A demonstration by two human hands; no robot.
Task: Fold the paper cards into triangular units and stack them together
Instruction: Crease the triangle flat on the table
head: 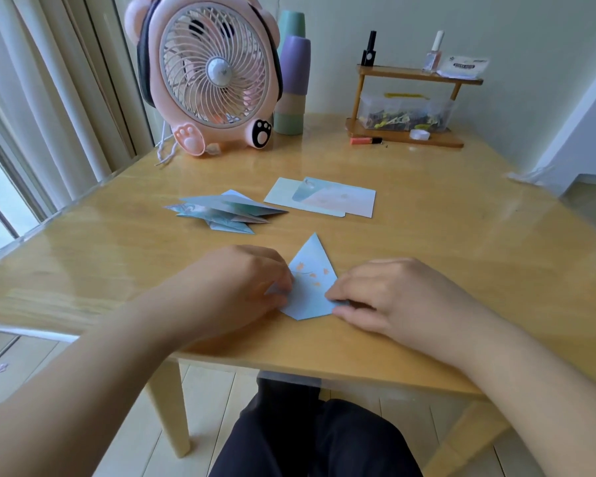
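Observation:
A light blue paper card (310,284) with small orange marks lies near the table's front edge, folded to a point that faces away from me. My left hand (241,287) pinches its left corner with curled fingers. My right hand (386,297) pinches its lower right edge. A pile of folded blue triangular units (224,211) lies further back, left of centre. To the right of that pile, flat unfolded cards (324,197) overlap each other.
A pink desk fan (207,74) and stacked pastel cups (291,74) stand at the back of the wooden table (461,235). A small wooden shelf (406,108) with bottles and a clear box sits at the back right. Curtains hang on the left.

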